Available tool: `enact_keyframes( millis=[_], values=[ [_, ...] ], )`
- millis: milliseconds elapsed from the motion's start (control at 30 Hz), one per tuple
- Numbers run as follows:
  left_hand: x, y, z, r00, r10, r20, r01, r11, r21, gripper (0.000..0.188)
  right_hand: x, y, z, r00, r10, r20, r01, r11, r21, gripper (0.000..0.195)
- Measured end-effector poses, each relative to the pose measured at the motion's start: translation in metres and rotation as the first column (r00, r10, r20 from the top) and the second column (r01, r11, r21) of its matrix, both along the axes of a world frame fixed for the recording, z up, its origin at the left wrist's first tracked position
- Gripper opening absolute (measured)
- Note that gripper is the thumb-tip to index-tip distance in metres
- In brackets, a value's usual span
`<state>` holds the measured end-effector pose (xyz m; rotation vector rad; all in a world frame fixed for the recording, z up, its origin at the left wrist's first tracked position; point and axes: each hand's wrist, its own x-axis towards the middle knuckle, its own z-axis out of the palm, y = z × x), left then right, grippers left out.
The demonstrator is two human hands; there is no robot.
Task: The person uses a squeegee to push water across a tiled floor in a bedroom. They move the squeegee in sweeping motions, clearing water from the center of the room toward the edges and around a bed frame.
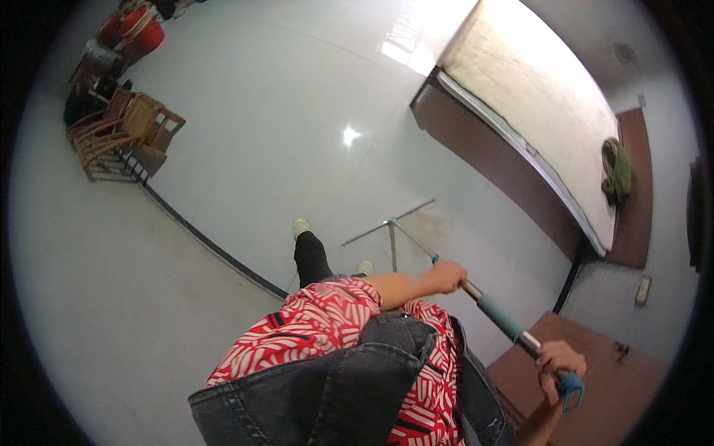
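Observation:
A long metal pole point(496, 316) with a teal grip sleeve runs diagonally down past my body; it belongs to a floor squeegee or flat mop. My left hand point(448, 276) is wrapped around the pole's middle, above the grip sleeve on the floor side. Near the top end, by the blue hanging loop point(572, 390), my right hand point(561, 362) grips the pole. The tool's thin crossbar head point(389, 222) lies on the pale tiled floor point(268, 139), just ahead of my feet. One white shoe point(300, 226) is stepped forward; the other point(365, 268) is partly hidden.
A bed with a cream mattress point(524, 95) stands on a brown base point(491, 167) to the right, bearing a bundled green cloth point(617, 173). Brown wooden furniture point(602, 362) is close by my right hand. Wooden chairs point(139, 125) and a red bucket point(142, 30) line the left wall.

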<state>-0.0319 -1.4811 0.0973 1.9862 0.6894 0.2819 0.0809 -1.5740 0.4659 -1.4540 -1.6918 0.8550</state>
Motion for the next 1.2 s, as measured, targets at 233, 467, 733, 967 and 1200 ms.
enact_keyframes(
  millis=[233, 467, 733, 967, 1200],
  values=[
    [-0.064, 0.057, 0.055, 0.989, 0.127, -0.077, -0.113, 0.981, 0.161, 0.015, 0.007, 0.028, -0.009, 0.953, 0.149, -0.264, -0.094, 0.973, 0.211, 0.03],
    [-0.183, 0.126, 0.067, 0.91, 0.407, -0.082, -0.364, 0.878, 0.311, 0.014, -0.057, 0.104, -0.05, 0.868, 0.157, -0.472, -0.029, 0.963, 0.267, 0.028],
    [-0.359, 0.162, 0.085, 0.762, 0.62, -0.187, -0.57, 0.779, 0.26, 0.01, -0.221, 0.198, -0.047, 0.818, 0.338, -0.466, -0.198, 0.925, 0.323, 0.02],
    [-0.472, 0.166, 0.038, 0.735, 0.677, -0.047, -0.647, 0.72, 0.25, 0.022, -0.373, 0.243, -0.079, 0.779, 0.508, -0.367, -0.489, 0.859, 0.152, 0.014],
    [-0.519, 0.188, 0.05, 0.643, 0.764, 0.055, -0.752, 0.617, 0.234, 0.023, -0.435, 0.31, -0.079, 0.676, 0.698, -0.238, -0.668, 0.716, 0.201, 0.015]
  ],
)
